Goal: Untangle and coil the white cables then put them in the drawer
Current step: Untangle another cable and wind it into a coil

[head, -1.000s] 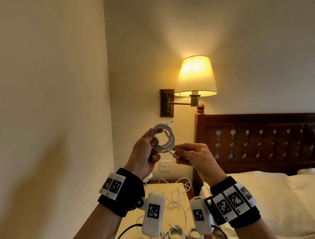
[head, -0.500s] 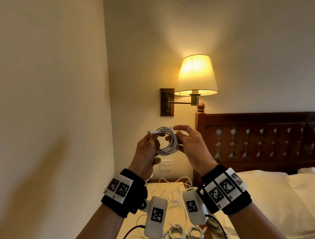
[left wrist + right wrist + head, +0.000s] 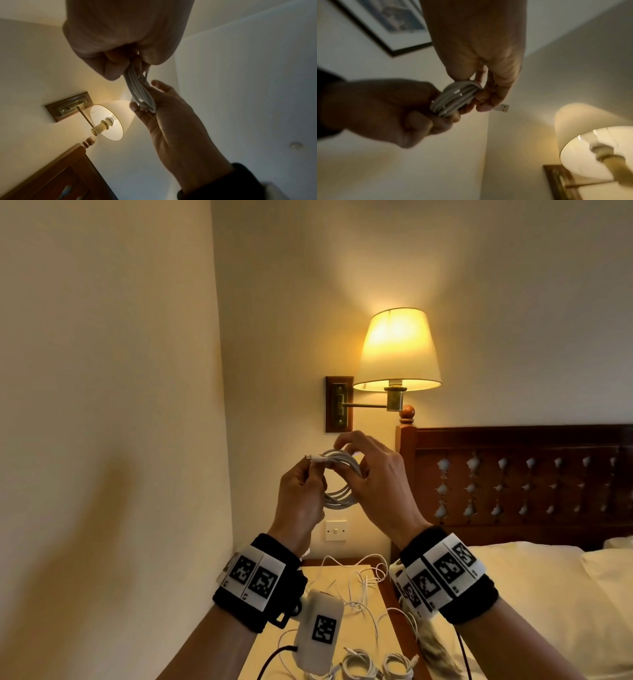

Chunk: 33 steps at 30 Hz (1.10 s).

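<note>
1. Head view: both hands are raised in front of the wall. The left hand [image 3: 301,494] grips the left side of the coil [image 3: 339,477], fingers curled round the strands, with a small plug end sticking out leftward past the thumb.
2. The right hand [image 3: 380,484] pinches the coil's right side, fingers arched over its top. The right wrist view shows a USB plug [image 3: 502,108] protruding past the fingertips.
3. Against half a second ago, the right hand has come further over the coil and covers more of it; the left grip is unchanged. A second ago the right hand was pulling a loose end off to the right.
4. Below, loose cables [image 3: 359,583] lie tangled on the nightstand [image 3: 267,638]; two coiled cables [image 3: 376,666] lie at its near edge.
5. Surroundings: a lit lamp [image 3: 397,350] on the wall, a headboard [image 3: 513,474] and a bed [image 3: 534,594] to the right.
</note>
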### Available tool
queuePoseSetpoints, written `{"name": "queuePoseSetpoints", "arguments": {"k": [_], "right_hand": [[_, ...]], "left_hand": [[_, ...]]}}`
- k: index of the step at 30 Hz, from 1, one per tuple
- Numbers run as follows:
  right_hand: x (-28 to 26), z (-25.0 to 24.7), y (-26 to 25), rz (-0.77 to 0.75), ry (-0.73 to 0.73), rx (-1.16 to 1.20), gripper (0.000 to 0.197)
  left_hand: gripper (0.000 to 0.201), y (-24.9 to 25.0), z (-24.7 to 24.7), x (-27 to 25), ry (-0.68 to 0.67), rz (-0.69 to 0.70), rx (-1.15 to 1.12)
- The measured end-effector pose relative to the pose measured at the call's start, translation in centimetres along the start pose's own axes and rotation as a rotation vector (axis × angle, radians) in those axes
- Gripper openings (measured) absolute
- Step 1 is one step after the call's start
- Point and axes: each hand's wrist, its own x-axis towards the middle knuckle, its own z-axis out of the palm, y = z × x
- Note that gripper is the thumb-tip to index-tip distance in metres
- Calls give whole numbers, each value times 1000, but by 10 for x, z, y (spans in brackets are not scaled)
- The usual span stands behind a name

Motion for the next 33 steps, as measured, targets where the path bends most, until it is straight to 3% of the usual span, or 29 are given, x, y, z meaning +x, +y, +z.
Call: {"name": "queuePoseSetpoints", "arguments": {"k": [3,7,12,16,19,21,24,29,31,33], "right_hand": [[-3,4,6,-141,68,-163,17],[-3,6,8,-181,188,-238,11],[12,9,2,-83,221,-71,9],[17,3,6,72,50,18,9],[18,-4,11,165,-168,89,17],[17,-9,14,220,-301,92,27],[11,-14,19,236,-420,146,24],[1,-17,24,311,-375,266,22],[-5,-14,27,301,-311,196,19],[-11,-10,30,287,-272,147,18]], "left_hand": [[34,0,0,-1,3,65,22],[32,-7,-1,2,9,136,59],[28,-31,2,9,54,260,179],[26,-40,-5,11,69,299,211],[30,-33,-10,8,12,204,131],[32,-25,-12,4,-46,55,29],[33,-15,-14,3,-58,-145,-63],[50,-19,-21,4,-77,-311,-205],[61,-20,-25,2,-96,-269,-110],[61,-21,-30,-1,-97,-132,109]]}}
